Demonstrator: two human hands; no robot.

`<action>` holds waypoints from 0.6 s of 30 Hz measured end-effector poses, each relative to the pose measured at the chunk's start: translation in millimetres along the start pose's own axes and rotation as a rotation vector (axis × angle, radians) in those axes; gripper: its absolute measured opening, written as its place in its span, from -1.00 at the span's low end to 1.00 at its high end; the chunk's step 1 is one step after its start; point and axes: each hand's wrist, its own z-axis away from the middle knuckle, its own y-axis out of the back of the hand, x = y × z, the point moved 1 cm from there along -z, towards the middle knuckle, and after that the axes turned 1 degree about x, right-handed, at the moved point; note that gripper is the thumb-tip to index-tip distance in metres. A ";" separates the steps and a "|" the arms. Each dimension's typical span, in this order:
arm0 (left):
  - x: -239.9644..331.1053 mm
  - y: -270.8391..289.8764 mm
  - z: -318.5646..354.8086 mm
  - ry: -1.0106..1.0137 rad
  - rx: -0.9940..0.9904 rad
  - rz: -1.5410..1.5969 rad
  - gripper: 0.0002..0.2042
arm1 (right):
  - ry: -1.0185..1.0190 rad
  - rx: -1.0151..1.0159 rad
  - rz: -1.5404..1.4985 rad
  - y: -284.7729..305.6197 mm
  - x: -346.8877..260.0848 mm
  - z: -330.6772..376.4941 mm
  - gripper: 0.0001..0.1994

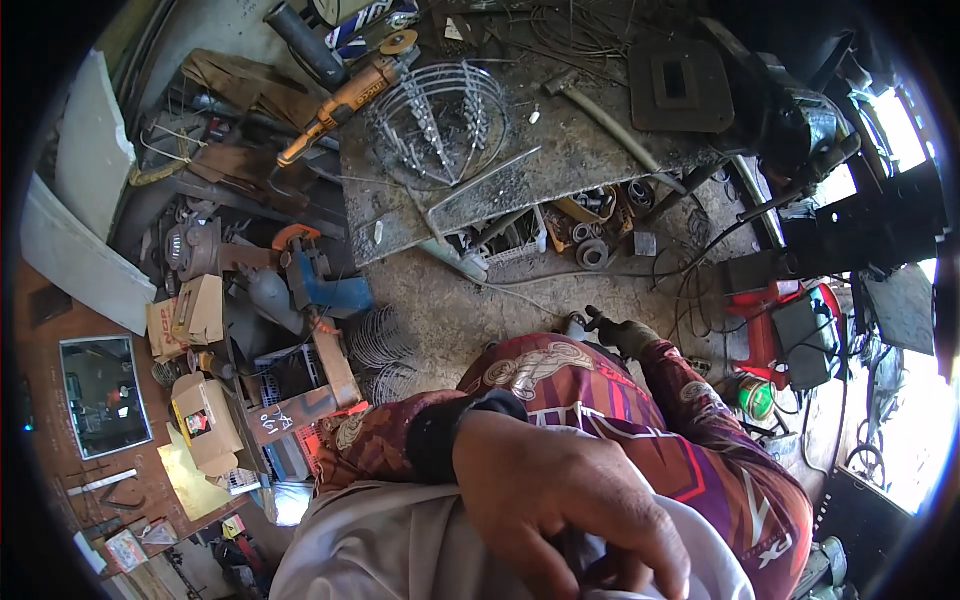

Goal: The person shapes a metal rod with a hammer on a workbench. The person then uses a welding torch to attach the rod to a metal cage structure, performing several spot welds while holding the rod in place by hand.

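My left hand [560,490] is bare and very close, at the bottom centre. A black cuff [465,430] rings its wrist. Its fingers curl downward over a pale grey cloth [385,545]; what lies between the fingertips is hidden. Farther off, my right hand [622,336] wears a dark glove, its fingers partly stretched apart and nothing visible in them. It hangs beyond my maroon patterned shirt [560,375], over the floor in front of the metal worktable [375,215].
On the worktable are a round wire frame [445,125], an orange angle grinder [350,100], a hammer [610,120] and a welding mask [680,87]. A blue vise [325,285] stands left, near wire rings [380,335]. Cables cross the floor. A red chair [765,300] stands right.
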 end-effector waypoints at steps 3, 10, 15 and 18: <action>-14.8 17.7 -11.3 -0.066 -0.129 -0.045 -0.44 | 0.007 0.024 -0.082 14.5 15.5 -8.0 -0.37; -28.4 42.9 -38.8 -0.218 -0.190 -0.121 -0.42 | 0.078 0.041 0.023 34.9 30.8 -5.3 -0.38; -6.7 93.1 3.0 0.333 0.298 -0.454 -0.44 | 0.830 0.275 0.438 59.4 2.6 27.5 -0.40; -21.2 122.0 64.8 0.567 0.759 -0.834 -0.53 | 0.844 -0.059 -0.365 96.8 -73.5 118.9 -0.57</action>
